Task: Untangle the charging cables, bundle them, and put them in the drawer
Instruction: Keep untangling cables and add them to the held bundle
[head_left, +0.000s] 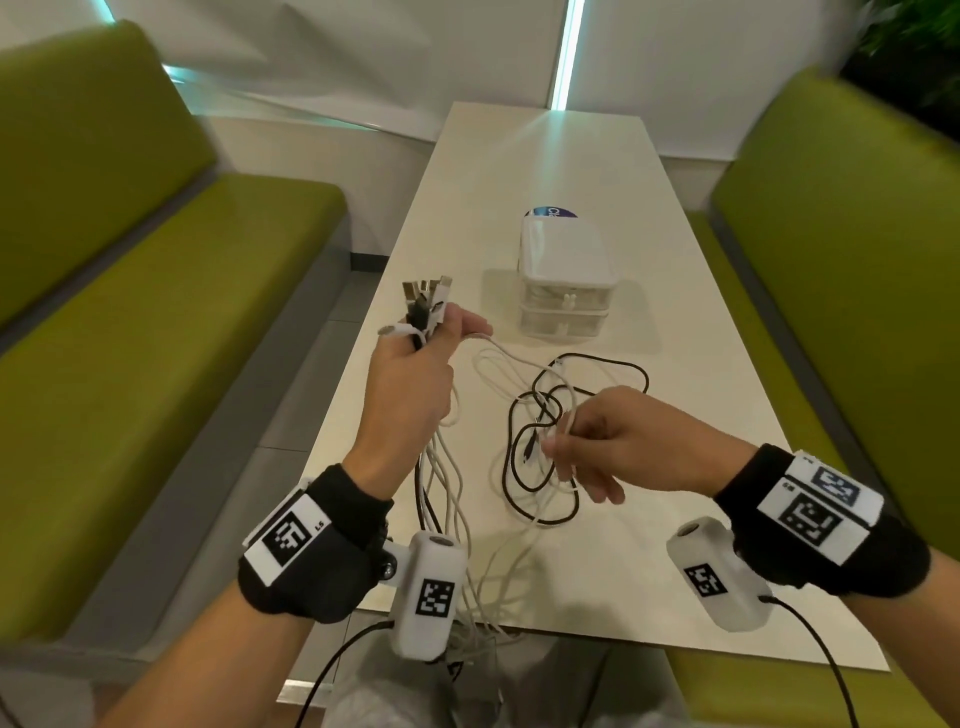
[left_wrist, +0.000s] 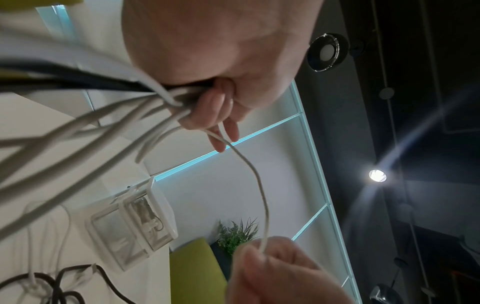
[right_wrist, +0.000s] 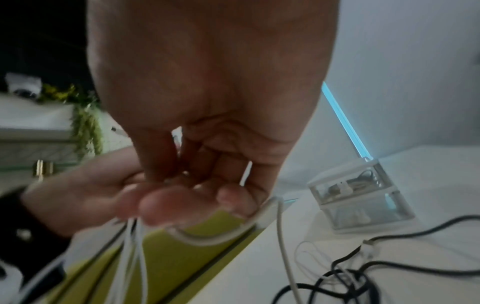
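Head view: left hand (head_left: 410, 374) clutches cable ends (head_left: 423, 304); right hand (head_left: 618, 441) pinches white cable (head_left: 563, 415).

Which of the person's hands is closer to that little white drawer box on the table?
Left. The left hand is raised beside the drawer box, gripping cable ends; the right hand is lower, nearer the person, pinching a white cable.

Right hand (right_wrist: 207, 102) fingers (right_wrist: 233, 197) around white cable (right_wrist: 207, 239).

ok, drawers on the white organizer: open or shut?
Shut. On the drawer unit, both stacked drawer fronts sit flush with the frame in the head view, neither pulled out. The top drawer already holds some cables.
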